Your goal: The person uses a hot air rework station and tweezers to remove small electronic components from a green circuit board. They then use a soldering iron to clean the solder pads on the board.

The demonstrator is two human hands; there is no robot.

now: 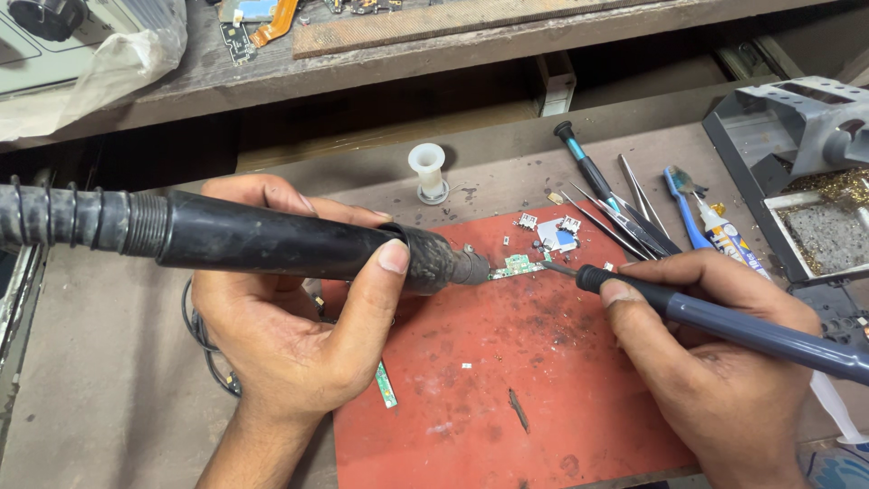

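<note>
Red mat (543,398) | green board (518,265) beyond left-hand fingers (385,272); iron tip touching

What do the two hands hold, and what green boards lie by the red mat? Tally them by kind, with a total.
Black hot-air handpiece, in the left hand: 1
Grey-handled tool, in the right hand: 1
Green circuit boards, a small board at the tool tips and a narrow strip: 2
Total: 4

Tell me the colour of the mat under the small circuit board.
The mat is red, seen in the head view.
</note>
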